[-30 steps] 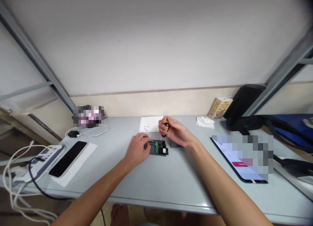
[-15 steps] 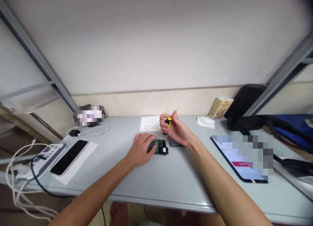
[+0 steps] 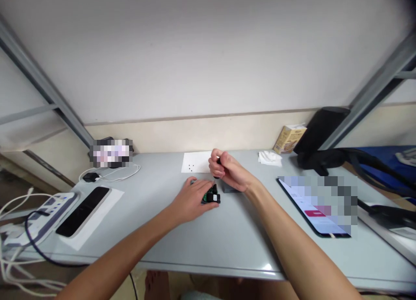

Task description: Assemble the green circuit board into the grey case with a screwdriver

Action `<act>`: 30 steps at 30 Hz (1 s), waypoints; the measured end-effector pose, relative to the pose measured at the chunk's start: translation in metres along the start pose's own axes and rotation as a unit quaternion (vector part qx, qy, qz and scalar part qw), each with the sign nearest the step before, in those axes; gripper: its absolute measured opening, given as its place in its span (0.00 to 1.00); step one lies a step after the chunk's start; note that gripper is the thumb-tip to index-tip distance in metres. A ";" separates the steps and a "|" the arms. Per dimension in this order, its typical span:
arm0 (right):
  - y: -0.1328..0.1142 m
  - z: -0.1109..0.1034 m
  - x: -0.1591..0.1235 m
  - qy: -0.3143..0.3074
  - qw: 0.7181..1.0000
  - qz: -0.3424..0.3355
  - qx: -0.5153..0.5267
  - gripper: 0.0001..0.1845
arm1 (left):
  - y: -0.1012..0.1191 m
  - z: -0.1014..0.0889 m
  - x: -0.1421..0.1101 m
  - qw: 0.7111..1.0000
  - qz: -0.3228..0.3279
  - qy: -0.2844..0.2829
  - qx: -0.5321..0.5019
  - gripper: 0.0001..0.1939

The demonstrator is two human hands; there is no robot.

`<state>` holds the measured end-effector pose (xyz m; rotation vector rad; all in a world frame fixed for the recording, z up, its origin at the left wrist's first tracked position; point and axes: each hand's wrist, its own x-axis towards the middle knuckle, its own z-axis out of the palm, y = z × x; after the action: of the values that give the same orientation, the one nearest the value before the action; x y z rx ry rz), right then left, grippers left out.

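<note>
Head view, middle of the frame: your left hand (image 3: pixel 194 199) holds the circuit board (image 3: pixel 211 192), and your right hand (image 3: pixel 226 169) grips the screwdriver (image 3: pixel 218 161) pointing down at it.

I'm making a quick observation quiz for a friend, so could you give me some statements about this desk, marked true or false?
1. The left hand touches the circuit board. True.
2. The right hand is empty. False: it holds a screwdriver.
3. Small dark pieces lie on white paper. True.
4. The carton stands left of the tissue. False: it stands to the right.
</note>
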<state>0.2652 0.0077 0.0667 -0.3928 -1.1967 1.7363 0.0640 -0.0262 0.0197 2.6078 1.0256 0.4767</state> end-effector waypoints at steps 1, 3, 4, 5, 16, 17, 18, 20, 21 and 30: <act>0.000 0.000 0.000 0.006 1.000 0.002 0.004 0.24 | -0.001 0.001 0.000 1.000 -0.001 0.003 -0.003 0.24; -0.001 -0.003 -0.001 0.008 1.000 0.008 0.017 0.23 | -0.002 0.002 -0.002 1.000 -0.005 0.015 -0.005 0.24; -0.002 -0.004 -0.002 0.000 1.000 0.010 0.020 0.22 | -0.002 0.003 -0.003 1.000 -0.007 0.021 -0.005 0.25; -0.002 -0.006 -0.003 -0.014 1.000 0.008 0.018 0.21 | -0.002 0.004 -0.004 1.000 -0.011 0.027 -0.005 0.25; -0.001 -0.003 -0.003 -0.027 0.997 -0.001 -0.078 0.28 | -0.003 0.008 -0.007 0.997 -0.042 0.059 -0.005 0.24; -0.001 -0.001 -0.002 -0.015 0.997 0.003 -0.071 0.28 | -0.003 0.008 -0.007 0.997 -0.044 0.059 -0.007 0.24; -0.001 0.000 -0.001 -0.009 0.998 0.011 -0.059 0.29 | -0.003 0.008 -0.007 0.997 -0.045 0.059 -0.009 0.24; -0.001 0.002 -0.001 -0.005 0.999 0.027 -0.034 0.28 | -0.003 0.007 -0.007 0.997 -0.048 0.057 -0.015 0.24; 0.000 0.003 -0.001 0.000 0.999 0.024 -0.026 0.26 | -0.003 0.007 -0.007 0.997 -0.049 0.056 -0.019 0.24; 0.002 0.006 0.002 0.096 0.995 -0.021 -0.002 0.27 | -0.002 0.006 -0.007 0.996 -0.066 0.050 -0.038 0.18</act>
<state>0.2591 0.0057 0.0685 -0.5209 -1.0625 1.6216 0.0606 -0.0301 0.0121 2.4521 1.1790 0.6057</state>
